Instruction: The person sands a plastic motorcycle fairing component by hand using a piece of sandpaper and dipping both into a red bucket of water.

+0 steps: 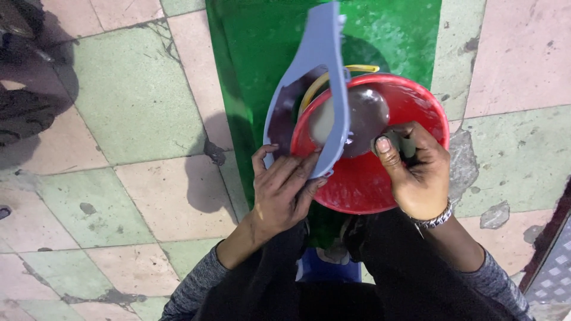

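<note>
Over red basin (pixel 380 190): left hand (pixel 282 193) clamped blue-grey sole cutout (pixel 333 89); right hand (pixel 416 172) pinched small dark pad (pixel 403 142); wiping seemingly midway, sole surface showed no clear finish.

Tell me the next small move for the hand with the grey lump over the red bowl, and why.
Probably bring the right hand across to press its small grey lump against the blue-grey cut-out sheet. The left hand holds that sheet upright over the red bowl, its lower edge close to the lump. The bowl holds murky liquid, so the lump may be wet and ready to rub.
</note>
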